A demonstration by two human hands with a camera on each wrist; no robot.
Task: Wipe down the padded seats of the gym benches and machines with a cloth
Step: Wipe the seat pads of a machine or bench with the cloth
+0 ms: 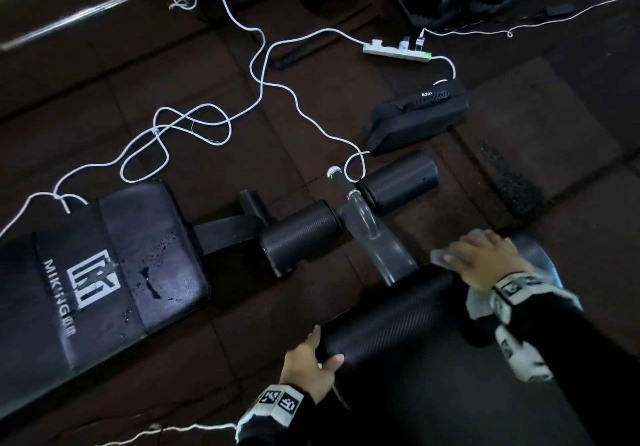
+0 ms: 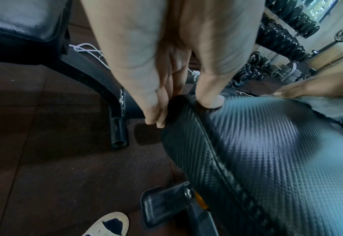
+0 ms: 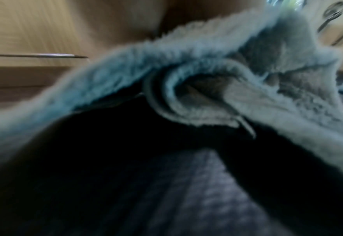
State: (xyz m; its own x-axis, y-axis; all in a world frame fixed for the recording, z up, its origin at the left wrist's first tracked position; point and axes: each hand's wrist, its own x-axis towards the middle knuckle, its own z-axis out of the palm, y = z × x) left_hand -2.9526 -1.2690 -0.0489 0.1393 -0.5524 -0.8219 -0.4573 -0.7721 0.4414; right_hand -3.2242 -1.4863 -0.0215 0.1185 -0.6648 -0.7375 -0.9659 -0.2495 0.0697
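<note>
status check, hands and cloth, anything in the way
Left hand grips the textured pad's near corner. Right hand presses the grey cloth flat on the pad's far end. White cable on floor, clear of pad.

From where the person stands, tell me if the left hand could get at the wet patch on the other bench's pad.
Probably yes. The left hand grips the textured pad's edge, and only bare floor separates it from the wet pad; it must let go first.

Dark rubber-tile floor [image 1: 214, 75]: bench [image 1: 104, 272] at 9 o'clock, power strip [image 1: 396, 51] at 1 o'clock, black case [image 1: 415, 116] just below strip, white cables [image 1: 263, 75] snaking between.
</note>
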